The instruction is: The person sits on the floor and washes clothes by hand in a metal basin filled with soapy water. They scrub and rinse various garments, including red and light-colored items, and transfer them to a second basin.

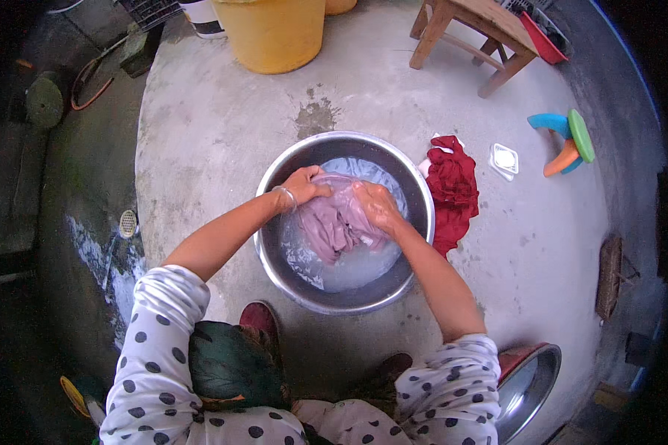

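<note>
A pale mauve piece of cloth [332, 225], wet and bunched, lies in a round metal basin [297, 298] of cloudy, sudsy water [356, 271]. At its upper left edge my left hand [304, 185] grips the fabric, thumb toward the middle. My right hand [377, 204] has its fingers curled over the cloth's upper right side. Between the two hands the fabric is stretched, and its lower part hangs into the water. Just outside the basin's right rim lies a crumpled dark red cloth [453, 193] with a bit of white showing beside it.
A clear plastic soap box [505, 161] and a coloured plastic toy-like piece [569, 144] lie to the right. Farther off stand a yellow bucket [274, 33] and a wooden stool [471, 33]. Another metal basin [531, 393] leans at lower right. A drain [128, 223] lies left.
</note>
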The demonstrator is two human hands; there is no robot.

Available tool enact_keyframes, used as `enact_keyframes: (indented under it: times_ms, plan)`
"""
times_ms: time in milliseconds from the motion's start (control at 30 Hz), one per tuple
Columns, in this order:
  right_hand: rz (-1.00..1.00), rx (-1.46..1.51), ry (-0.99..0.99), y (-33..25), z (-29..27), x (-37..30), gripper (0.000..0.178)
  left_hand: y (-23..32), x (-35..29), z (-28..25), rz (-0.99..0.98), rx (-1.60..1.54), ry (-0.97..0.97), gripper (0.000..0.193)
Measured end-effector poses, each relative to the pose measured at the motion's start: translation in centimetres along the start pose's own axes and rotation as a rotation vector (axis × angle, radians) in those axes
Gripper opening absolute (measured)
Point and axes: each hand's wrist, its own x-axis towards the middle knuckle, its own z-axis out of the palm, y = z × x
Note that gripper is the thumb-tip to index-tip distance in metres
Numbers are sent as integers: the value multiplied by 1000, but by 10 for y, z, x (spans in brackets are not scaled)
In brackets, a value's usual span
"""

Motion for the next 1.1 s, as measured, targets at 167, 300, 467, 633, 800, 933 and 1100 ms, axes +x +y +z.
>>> enact_keyframes:
  times_ms: [167,300,467,633,800,933,1100]
  plan:
    - [-276,-48,217,-60,-45,-57,45,55,-44,2,441,60,-75,23]
    - [-497,55,395,-104,-91,-99,32,117,-82,8,529,12,-65,18]
    - [-659,367,639,-170,-127,-138,25,122,-105,16,899,425,460,18]
    - [-657,437,639,-171,-133,-146,29,130,-132,2,611,103,428,19]
    - [-498,521,488,-132,-113,-129,19,188,-145,-9,794,-420,376,12]
    - [-383,423,180,-59,-73,-98,25,165,-128,13,766,-129,152,20]
    - [-99,167,278,0,-34,-54,39,104,-84,9,467,324,-305,46]
